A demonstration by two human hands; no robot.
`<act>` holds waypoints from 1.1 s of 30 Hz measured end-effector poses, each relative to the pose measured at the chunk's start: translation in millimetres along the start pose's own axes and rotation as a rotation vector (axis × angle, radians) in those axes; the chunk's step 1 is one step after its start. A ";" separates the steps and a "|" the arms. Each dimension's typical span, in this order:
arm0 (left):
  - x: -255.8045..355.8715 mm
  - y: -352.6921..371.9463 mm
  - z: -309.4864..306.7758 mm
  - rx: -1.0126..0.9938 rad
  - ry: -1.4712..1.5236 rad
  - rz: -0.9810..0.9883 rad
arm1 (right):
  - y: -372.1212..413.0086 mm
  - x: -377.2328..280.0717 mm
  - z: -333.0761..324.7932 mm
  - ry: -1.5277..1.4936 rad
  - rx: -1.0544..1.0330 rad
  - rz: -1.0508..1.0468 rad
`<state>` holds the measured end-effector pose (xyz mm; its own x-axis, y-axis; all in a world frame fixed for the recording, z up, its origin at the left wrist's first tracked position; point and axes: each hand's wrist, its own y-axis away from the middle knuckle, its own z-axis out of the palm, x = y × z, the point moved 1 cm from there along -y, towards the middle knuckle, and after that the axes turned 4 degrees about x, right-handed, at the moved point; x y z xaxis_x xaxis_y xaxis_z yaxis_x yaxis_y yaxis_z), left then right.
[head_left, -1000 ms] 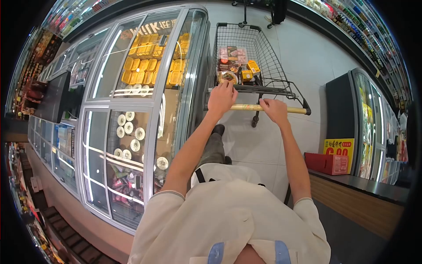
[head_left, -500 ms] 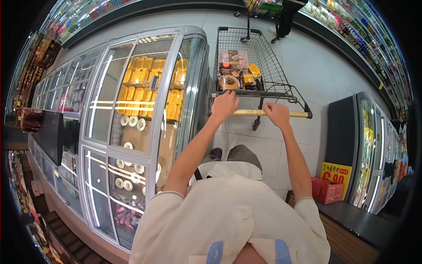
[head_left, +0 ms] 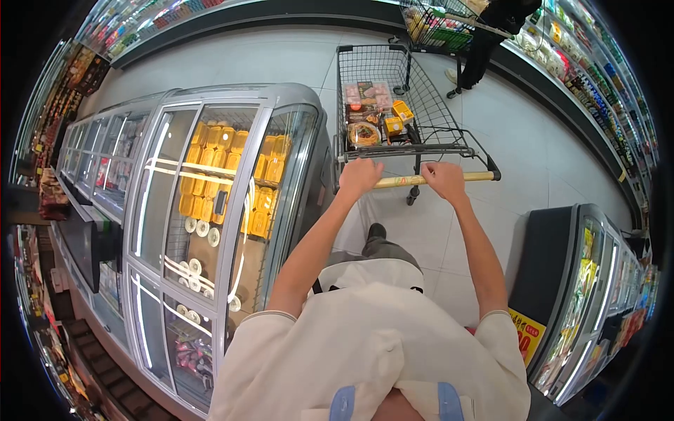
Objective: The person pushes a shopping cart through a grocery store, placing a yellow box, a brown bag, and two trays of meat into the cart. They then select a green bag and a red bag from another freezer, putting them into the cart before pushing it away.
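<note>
Both my hands grip the yellow handle (head_left: 401, 181) of a black wire shopping cart (head_left: 444, 95). My left hand (head_left: 360, 177) is wrapped round the handle's left end, and my right hand (head_left: 442, 179) closes on it right of the middle. Inside the cart, near the handle, lie a round clear-lidded food tub (head_left: 364, 134), a pack of pink meat-like food (head_left: 372, 94) and two small yellow boxes; one yellow box (head_left: 393, 125) is closest to me. Other packs sit between them, partly hidden.
A glass-topped freezer (head_left: 203, 210) with yellow packs stands close on the left. Another freezer (head_left: 562, 295) with a yellow price sign (head_left: 528, 335) is at the right. Ahead, a person in black (head_left: 488, 49) stands beside a second cart (head_left: 432, 28). Shelves line the far wall.
The cart and I have moved forward along the aisle; both freezers have slid back towards me. The person and second cart show more fully, further right. Both hands keep hold of the handle.
</note>
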<state>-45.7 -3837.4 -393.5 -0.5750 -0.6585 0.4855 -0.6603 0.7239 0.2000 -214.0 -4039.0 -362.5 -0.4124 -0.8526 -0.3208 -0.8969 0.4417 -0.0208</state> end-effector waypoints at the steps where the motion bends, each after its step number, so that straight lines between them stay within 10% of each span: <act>1: 2.2 -14.9 -0.1 0.010 0.015 -0.009 | -18.9 9.7 1.4 0.001 0.016 -0.030; 14: 2.5 -199.2 -9.5 0.070 0.057 -0.035 | -222.4 92.1 15.0 0.058 -0.033 -0.149; 33: -100.1 -406.4 -108.5 0.061 0.129 -0.237 | -500.4 50.0 47.5 0.068 -0.090 -0.292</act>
<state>332.6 -4043.4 -431.0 -0.3376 -0.7733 0.5366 -0.7990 0.5368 0.2709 221.7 -4289.4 -413.1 -0.1419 -0.9579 -0.2495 -0.9884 0.1511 -0.0180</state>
